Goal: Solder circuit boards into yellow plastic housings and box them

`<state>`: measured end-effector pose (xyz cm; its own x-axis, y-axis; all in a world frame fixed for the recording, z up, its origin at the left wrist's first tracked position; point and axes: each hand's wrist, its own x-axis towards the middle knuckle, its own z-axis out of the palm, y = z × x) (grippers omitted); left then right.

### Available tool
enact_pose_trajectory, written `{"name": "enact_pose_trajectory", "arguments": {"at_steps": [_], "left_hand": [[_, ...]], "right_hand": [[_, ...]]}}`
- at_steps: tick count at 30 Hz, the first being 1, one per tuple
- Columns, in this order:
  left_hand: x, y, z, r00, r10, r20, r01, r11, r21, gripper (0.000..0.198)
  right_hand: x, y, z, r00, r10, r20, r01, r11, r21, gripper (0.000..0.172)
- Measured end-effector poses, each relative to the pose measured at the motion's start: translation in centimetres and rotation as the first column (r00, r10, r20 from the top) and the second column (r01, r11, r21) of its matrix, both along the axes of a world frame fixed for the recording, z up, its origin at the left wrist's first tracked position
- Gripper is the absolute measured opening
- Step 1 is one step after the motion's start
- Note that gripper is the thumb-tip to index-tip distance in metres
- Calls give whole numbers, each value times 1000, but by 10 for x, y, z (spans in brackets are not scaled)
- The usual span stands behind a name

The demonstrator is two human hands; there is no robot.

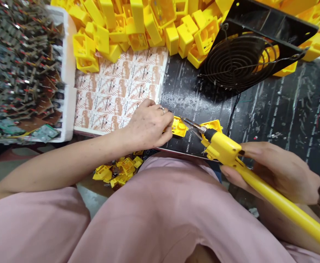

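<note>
My left hand, with a ring on one finger, is closed on a small open yellow plastic housing near the front edge of the bench. Its fingers cover the housing's left end. My right hand grips a yellow soldering gun, which points up and to the left. The metal tip of the gun reaches the top edge of that housing; whether it touches cannot be made out. Behind the gun's nozzle lies a second yellow housing, partly hidden by it.
Many yellow housings are heaped along the back. A black fan with a wire guard stands at the back right. On the left, a white foam box holds stacked circuit boards. More yellow pieces sit below the bench edge.
</note>
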<state>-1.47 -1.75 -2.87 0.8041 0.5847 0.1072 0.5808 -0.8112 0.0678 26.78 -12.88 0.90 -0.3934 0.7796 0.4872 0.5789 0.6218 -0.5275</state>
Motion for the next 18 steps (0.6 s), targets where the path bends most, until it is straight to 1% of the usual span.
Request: {"name": "enact_pose_trajectory", "arguments": {"at_steps": [1,2,4,6,8,9,11,13,15,18], "left_hand": [[-1,-1,2,1000,-4,3,4,1000,7,28],[-3,-3,4,1000,-8,16,8,1000,22,28],[-8,-4,9,997,-17,74,12,998,65,27],[-11,-4,12,988,-25,155,12,997,83,24],[-12,0,9,976,1,217,-13,999,51,20],[-11,2,6,973,28,227,-33,999,18,19],[-9,7,-1,973,83,215,-74,996,-51,18],[-5,10,-7,978,100,185,-85,992,-90,20],[-2,11,-10,981,82,173,-70,995,-72,23],[1,11,-8,986,35,165,-36,999,2,25]], "right_hand": [[0,0,-2,1000,-5,2,5,1000,-1,50],[0,0,-4,1000,-4,-2,4,1000,0,49],[-2,0,-7,1000,4,-28,-4,1000,0,36],[-3,0,-10,998,-15,-67,16,1000,10,25],[-4,0,-11,996,-45,-80,46,999,13,23],[-5,-1,-12,996,-58,-66,59,998,17,27],[-6,0,-12,997,-80,-16,80,996,32,37],[-8,0,-12,996,-89,5,89,995,48,38],[-10,2,-11,997,-74,-23,75,995,62,33],[-14,5,-9,998,-49,-38,52,995,89,23]]}}
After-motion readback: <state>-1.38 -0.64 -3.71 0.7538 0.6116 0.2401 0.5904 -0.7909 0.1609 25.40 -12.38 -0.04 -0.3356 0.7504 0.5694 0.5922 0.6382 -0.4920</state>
